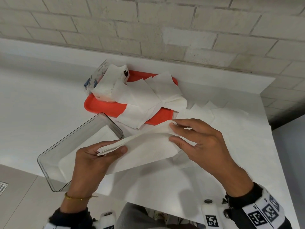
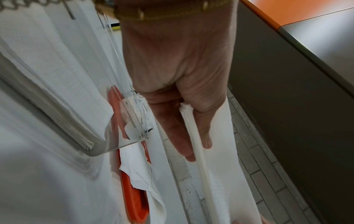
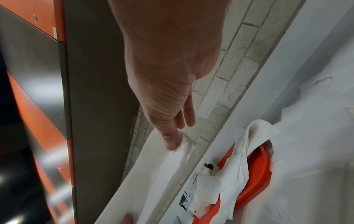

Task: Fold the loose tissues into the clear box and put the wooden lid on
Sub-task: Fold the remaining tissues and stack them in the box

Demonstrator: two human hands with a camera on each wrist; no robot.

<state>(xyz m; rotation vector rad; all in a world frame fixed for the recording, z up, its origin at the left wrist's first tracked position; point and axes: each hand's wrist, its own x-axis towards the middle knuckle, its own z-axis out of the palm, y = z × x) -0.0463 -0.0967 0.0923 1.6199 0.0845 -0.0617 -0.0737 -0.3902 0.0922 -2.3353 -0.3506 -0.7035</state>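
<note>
Marked wristbands are cut off at the bottom edge of the head view. Above them, a folded stack of tissues is held over the white counter, its long axis running from lower left up to the right of centre. One end is pinched between thumb and curled fingers of the left hand; the far end is pinched by the thumb and fingertips of the right hand, though the right wrist view is too blurred to confirm contact. At centre left, the clear box is seen lying diagonally, with flat tissues inside. Upper centre, a red tray is largely hidden under loose tissues and an opened tissue pack
</note>
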